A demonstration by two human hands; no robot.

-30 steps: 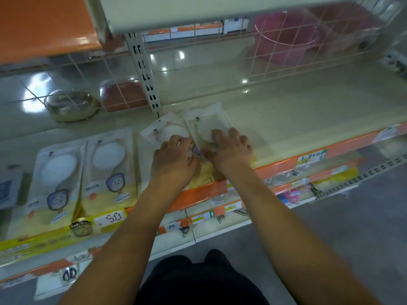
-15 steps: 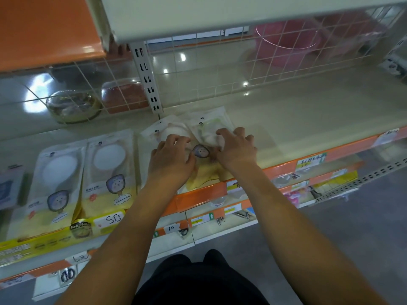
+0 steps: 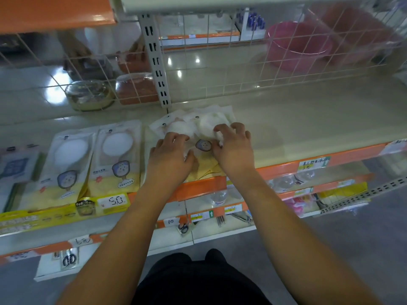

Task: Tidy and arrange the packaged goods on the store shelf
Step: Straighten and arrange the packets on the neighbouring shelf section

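Observation:
A loose stack of clear packets [image 3: 204,125], each with a white round puff and a yellow lower half, lies askew on the cream shelf [image 3: 308,119]. My left hand [image 3: 169,155] rests on the left packet with fingers curled over its puff. My right hand [image 3: 233,146] has bent fingers that grip the right packet at its puff. Two matching packets [image 3: 119,155] lie flat and side by side to the left, next to another packet [image 3: 66,164].
An upright slotted post [image 3: 157,69] and a wire grid back panel [image 3: 264,69] stand behind the packets. The shelf's orange front edge [image 3: 286,168] carries price tags. A pink basin [image 3: 297,45] and bowls sit beyond the grid. Lower shelves hold small goods.
Both hands slid a little toward the shelf back on the packets, and the fingers of my right hand have curled more tightly on the right packet.

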